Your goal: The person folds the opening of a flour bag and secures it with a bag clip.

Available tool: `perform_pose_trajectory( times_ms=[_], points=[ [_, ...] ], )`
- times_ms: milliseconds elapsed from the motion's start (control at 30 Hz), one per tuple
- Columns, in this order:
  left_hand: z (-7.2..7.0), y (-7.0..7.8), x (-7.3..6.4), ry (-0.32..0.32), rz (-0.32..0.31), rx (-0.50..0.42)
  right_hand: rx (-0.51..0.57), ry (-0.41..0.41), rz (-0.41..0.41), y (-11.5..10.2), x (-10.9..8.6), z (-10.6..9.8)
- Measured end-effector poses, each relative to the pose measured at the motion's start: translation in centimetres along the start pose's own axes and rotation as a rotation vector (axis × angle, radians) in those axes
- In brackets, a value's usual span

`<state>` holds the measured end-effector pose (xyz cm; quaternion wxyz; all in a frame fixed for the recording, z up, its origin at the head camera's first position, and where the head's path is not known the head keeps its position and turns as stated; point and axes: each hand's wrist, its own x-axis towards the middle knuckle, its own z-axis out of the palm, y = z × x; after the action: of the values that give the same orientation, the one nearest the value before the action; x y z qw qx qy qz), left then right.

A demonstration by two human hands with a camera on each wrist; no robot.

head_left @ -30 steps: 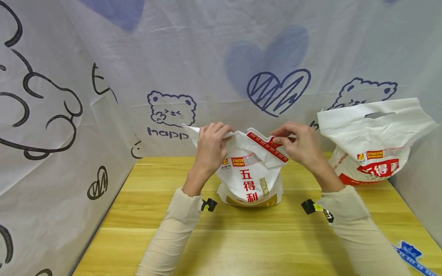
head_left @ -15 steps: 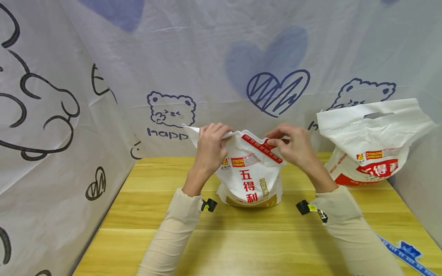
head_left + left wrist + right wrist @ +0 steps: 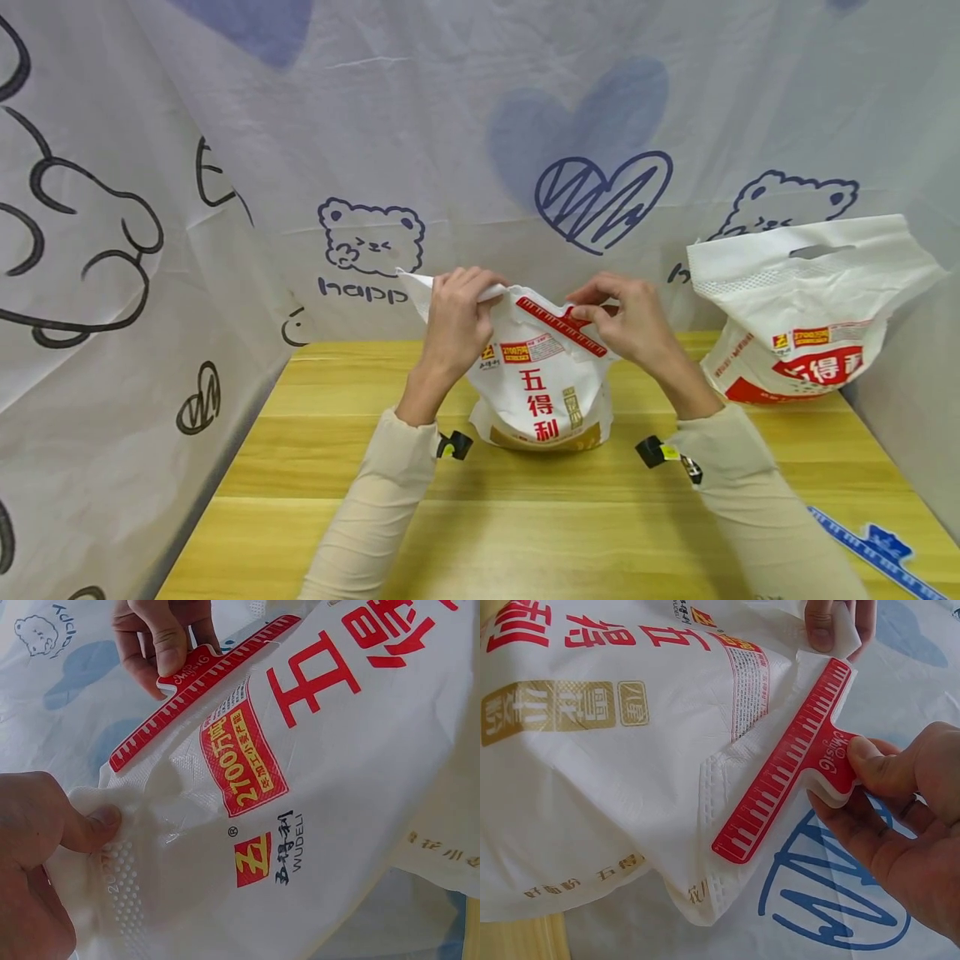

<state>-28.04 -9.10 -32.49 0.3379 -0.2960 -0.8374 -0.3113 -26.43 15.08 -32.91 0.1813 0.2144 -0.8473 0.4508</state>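
A white flour bag (image 3: 536, 375) with red lettering stands upright on the wooden table in the middle of the head view. My left hand (image 3: 457, 321) pinches its folded top edge on the left side, thumb in front, as the left wrist view shows. A long red clip (image 3: 784, 769) with a piano-key pattern lies slantwise across the bag's right top edge. Thumb and fingers of my right hand (image 3: 907, 802) pinch the clip by its tab marked "Music". In the head view the right hand (image 3: 626, 321) is just right of the clip.
Another white flour bag (image 3: 802, 333) with a cut-out handle stands at the back right. On the table (image 3: 525, 533), near the front right, lies a blue clip (image 3: 870, 546) of similar shape. A printed curtain (image 3: 465, 167) hangs close behind the bags.
My right hand has moved left with the red clip, which has slid further along the bag's top edge toward my left hand. The left hand keeps its hold in place.
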Motion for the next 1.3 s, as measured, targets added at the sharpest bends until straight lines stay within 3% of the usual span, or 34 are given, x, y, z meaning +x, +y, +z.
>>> perform_pose_trajectory(
  times_ms=[567, 1300],
  points=[
    [0.3, 0.1, 0.3, 0.011, -0.008, -0.005, 0.056, -0.020, 0.014, 0.4, -0.2, 0.0],
    [-0.1, 0.3, -0.1, -0.010, 0.003, 0.026, 0.127, -0.003, -0.043, 1.1, -1.2, 0.2]
  ],
)
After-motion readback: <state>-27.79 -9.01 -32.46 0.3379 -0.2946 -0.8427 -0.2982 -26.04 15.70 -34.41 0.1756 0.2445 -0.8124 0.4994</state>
